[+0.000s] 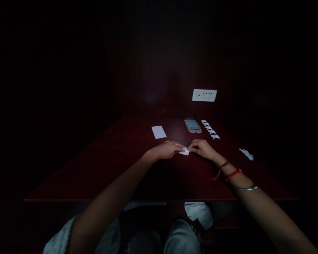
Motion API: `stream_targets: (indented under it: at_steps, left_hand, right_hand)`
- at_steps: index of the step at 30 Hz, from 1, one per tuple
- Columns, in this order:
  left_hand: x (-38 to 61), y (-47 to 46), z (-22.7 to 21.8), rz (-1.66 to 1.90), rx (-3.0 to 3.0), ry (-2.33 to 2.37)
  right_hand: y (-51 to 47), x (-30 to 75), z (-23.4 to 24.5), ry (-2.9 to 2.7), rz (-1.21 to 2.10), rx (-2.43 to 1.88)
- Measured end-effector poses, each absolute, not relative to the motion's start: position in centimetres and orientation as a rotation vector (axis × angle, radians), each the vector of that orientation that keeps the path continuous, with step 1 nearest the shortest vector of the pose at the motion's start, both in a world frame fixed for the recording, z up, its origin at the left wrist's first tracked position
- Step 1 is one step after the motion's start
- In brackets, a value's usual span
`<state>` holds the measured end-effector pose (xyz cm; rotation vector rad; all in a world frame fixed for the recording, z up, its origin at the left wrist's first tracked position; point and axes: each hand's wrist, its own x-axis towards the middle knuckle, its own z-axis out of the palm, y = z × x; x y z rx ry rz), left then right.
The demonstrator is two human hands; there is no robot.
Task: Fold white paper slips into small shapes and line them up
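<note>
A small folded piece of white paper (184, 152) lies on the dark red table between my hands. My left hand (167, 149) reaches in from the left, its fingertips pressing on the paper's left side and holding it down. From the other side, my right hand (201, 148) has its thumb and fingers pinched together at the paper's right edge. The fingers partly cover the paper, and its exact shape is too small to make out. A flat white sheet of paper (159, 132) lies beyond my left hand.
A phone (193, 126) lies beyond my right hand, beside a row of several small folded white papers (210, 129). Thin white paper strips (246, 154) rest farther right. A white socket panel (204, 95) is on the wall behind the table (95, 169).
</note>
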<state>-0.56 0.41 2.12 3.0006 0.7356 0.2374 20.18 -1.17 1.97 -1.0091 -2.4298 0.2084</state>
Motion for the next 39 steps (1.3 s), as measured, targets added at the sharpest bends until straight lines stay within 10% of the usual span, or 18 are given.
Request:
stream_targets:
  at_steps: [39]
  left_hand:
    - [-0.02, -0.70, 2.41, 0.108, 2.997, 0.790]
  right_hand:
    - [-1.53, 20.91, 2.22, -2.614, 0.138, -0.894]
